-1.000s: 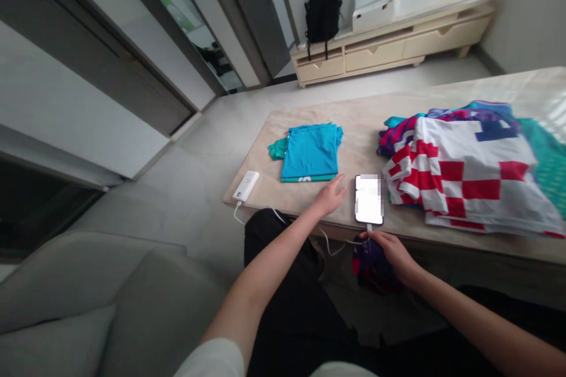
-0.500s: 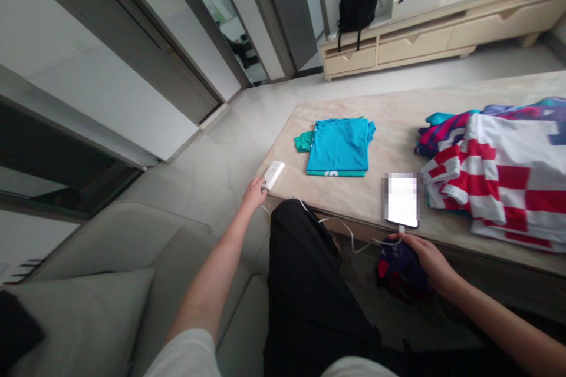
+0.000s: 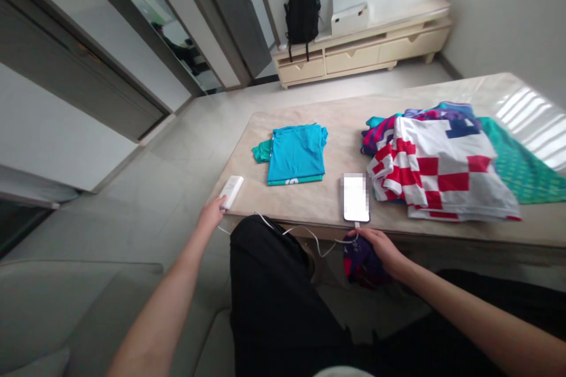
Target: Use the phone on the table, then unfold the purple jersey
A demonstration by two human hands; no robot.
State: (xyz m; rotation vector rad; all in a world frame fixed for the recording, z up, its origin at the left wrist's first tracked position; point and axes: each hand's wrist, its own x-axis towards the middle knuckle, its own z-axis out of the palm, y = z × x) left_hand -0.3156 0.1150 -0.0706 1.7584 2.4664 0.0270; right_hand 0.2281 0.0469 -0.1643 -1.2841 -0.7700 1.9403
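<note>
My left hand is at the table's near left corner, its fingers pinched on the near end of a white power bank. A white cable runs from there across my lap to a phone lying screen-up on the marble table. My right hand sits just below the table edge under the phone, closed on a dark purple and red garment. A folded blue shirt lies between power bank and phone.
A pile of shirts topped by a red and white checked one covers the table's right half, with green cloth beyond. A grey sofa is at lower left. A low cabinet with a black backpack stands against the far wall.
One second ago my left hand lay open beside the phone; it has since moved left to the power bank and stays there. My right hand has kept its place on the garment.
</note>
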